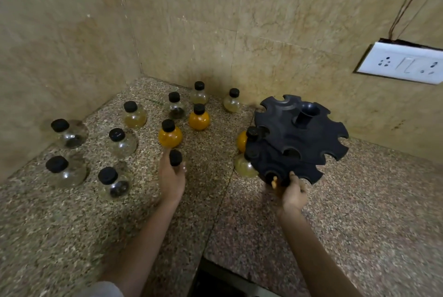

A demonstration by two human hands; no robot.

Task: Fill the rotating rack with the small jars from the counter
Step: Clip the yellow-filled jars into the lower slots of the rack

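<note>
The left hand [171, 177] is wrapping its fingers around a small jar whose black cap [175, 157] is poking out above the knuckles; the jar's body is hidden inside the grasp, over the open middle of the speckled counter [359, 201]. The right hand [293, 195] is gripping the near edge of the black rotating rack [297, 138], fingers curled onto its notched rim, and the rack is tilting toward the wall at the right side of the counter. Two jars are already sitting in slots on the rack's left side: an orange-filled jar [242, 141] and, just below it, a pale yellow jar [244, 166], both hanging at the rim; the other notches facing the camera are showing open. Between the two hands a bare strip of counter is lying free, crossed by a dark seam. The loose jars are standing to the left and behind: two orange ones [170, 137] [199, 119] nearest the held jar, pale ones close to the back wall [232, 103], and four clear ones [68, 133] crowding the left wall's edge. A white socket plate [405, 63] is sitting on the right wall, well above the rack.
</note>
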